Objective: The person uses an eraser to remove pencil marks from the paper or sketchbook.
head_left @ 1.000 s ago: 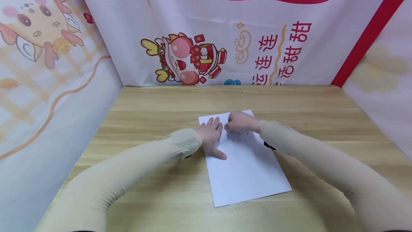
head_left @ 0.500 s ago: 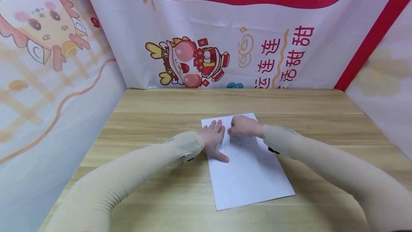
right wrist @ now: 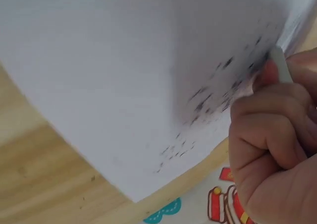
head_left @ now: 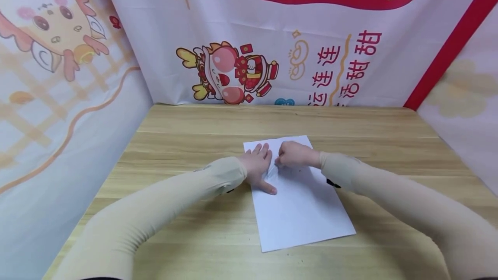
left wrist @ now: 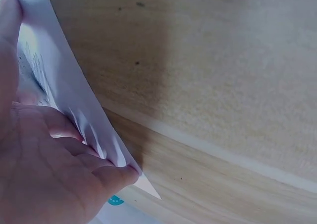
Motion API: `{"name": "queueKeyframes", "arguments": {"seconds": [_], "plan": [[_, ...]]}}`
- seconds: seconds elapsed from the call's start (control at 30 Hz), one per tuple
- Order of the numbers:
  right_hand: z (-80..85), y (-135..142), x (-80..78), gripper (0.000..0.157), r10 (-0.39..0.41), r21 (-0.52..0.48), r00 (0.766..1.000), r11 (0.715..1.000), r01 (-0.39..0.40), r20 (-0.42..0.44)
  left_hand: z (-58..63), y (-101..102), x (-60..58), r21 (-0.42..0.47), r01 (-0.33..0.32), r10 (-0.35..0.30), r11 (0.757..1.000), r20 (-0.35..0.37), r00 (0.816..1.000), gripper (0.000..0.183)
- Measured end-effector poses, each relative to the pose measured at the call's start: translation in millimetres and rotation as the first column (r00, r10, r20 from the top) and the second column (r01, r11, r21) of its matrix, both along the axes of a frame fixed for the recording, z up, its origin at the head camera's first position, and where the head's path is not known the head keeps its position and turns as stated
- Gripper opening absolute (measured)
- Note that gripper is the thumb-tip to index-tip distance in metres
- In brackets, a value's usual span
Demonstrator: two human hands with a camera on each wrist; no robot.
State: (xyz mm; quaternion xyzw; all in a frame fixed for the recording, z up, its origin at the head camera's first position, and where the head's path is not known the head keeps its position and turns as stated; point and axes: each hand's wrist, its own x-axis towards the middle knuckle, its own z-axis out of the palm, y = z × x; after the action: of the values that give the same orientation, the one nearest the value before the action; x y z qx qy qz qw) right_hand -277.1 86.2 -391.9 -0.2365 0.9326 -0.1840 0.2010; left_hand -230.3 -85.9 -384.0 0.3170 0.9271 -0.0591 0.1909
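A white sheet of paper (head_left: 307, 211) lies at a slight slant on the wooden table. My left hand (head_left: 257, 167) rests on its upper left part, fingers spread and thumb out to the side; in the left wrist view the fingertips press close to the paper's edge. My right hand (head_left: 294, 154) is curled at the upper part of the sheet, just right of the left hand. In the right wrist view it pinches a small white eraser (right wrist: 281, 65) against the paper. Dark eraser crumbs (right wrist: 200, 105) lie scattered beside it, and grey strokes show between the hands.
The wooden table (head_left: 186, 141) ends at the back against a white and red printed cloth (head_left: 233, 16). Another printed cloth (head_left: 78, 111) hangs along the left side. A few dark specks dot the tabletop near the sheet's front edge.
The right hand has shifted slightly toward the body over the paper, still pinching the eraser. The left hand stays in place on the sheet. The head view has moved a little.
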Motion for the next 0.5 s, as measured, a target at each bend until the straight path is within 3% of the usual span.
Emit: {"name": "queueKeyframes", "arguments": {"seconds": [0.13, 0.37, 0.5], "plan": [[-0.6, -3, -9.5, 0.020, -0.030, -0.023, 0.999, 0.999, 0.030, -0.033, 1.1, 0, -1.5, -0.009, -0.004, 0.004, 1.000, -0.002, 1.000, 0.121], [-3.2, 7, 6.7, 0.024, -0.031, -0.003, 0.999, 1.000, 0.031, 0.042, 0.0, 1, -1.7, 0.004, -0.005, 0.005, 1.000, -0.003, 1.000, 0.121], [-2.9, 4, 0.9, 0.024, -0.047, -0.011, 0.999, 0.999, 0.047, 0.017, -1.7, 0, -2.2, -0.005, -0.002, 0.002, 1.000, -0.006, 1.000, 0.122]]}}
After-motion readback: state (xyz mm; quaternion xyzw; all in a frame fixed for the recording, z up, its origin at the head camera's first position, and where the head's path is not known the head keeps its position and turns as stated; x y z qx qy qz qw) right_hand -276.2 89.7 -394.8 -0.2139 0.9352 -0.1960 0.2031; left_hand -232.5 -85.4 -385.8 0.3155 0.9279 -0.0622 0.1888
